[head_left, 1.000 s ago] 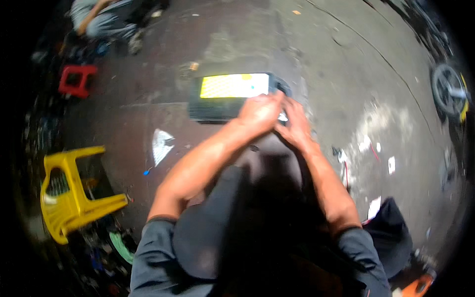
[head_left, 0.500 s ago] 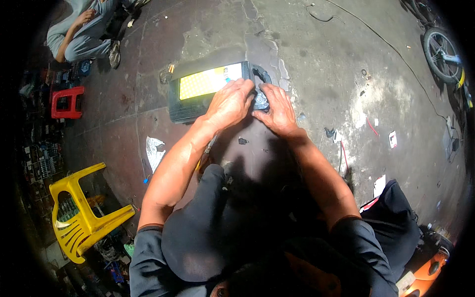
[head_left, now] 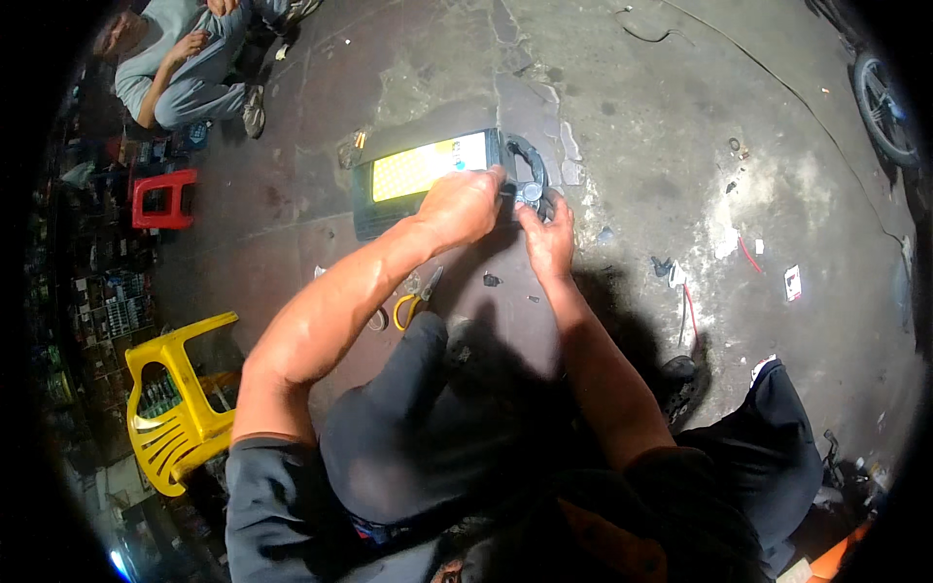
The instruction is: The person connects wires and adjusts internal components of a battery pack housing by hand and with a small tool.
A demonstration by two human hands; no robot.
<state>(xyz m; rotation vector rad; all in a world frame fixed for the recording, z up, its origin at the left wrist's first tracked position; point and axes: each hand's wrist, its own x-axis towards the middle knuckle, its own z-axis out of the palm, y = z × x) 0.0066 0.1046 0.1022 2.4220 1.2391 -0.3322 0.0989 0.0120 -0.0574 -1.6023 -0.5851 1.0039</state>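
A dark, flat case with a yellow and white label lies on the floor in front of me. At its right end is a black curved part with a grey round fitting. My left hand is closed, knuckles up, over the case's right edge; what its fingers hold is hidden. My right hand grips the lower end of the curved part between thumb and fingers, beside the round fitting. Scissors with yellow handles lie beneath my left forearm, near my knee.
To the left stand a yellow plastic chair and a red stool. Another person sits at the upper left. A wheel is at the upper right. Wires, a small dark piece and paper scraps litter the floor.
My right hand has moved down the curved part, uncovering its round fitting. My left fingers have curled in tighter. The view has shifted, and the scissors now show beside my left forearm.
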